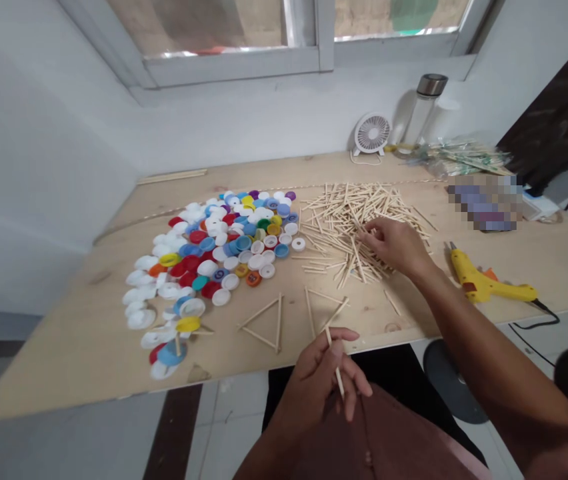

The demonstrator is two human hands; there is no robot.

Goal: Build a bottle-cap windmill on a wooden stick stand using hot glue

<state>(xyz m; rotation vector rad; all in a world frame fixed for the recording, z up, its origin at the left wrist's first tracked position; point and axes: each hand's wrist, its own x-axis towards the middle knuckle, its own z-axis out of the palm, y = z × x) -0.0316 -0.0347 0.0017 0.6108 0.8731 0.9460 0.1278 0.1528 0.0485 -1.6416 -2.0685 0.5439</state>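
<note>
A thin wooden stick is pinched between the thumb and fingers of my left hand, just in front of the table edge. My right hand reaches into a heap of wooden sticks, its fingertips drawn together among them; whether a stick is between them is hidden. Near my left hand lies a triangle of sticks. To its right, more sticks form an open, crooked shape. A large spread of coloured bottle caps covers the table to the left of the heap.
A yellow glue gun rests on the right, its cord hanging over the edge. Along the back stand a small white fan and a clear bottle. Bagged sticks and a blurred-out item lie on the wooden table.
</note>
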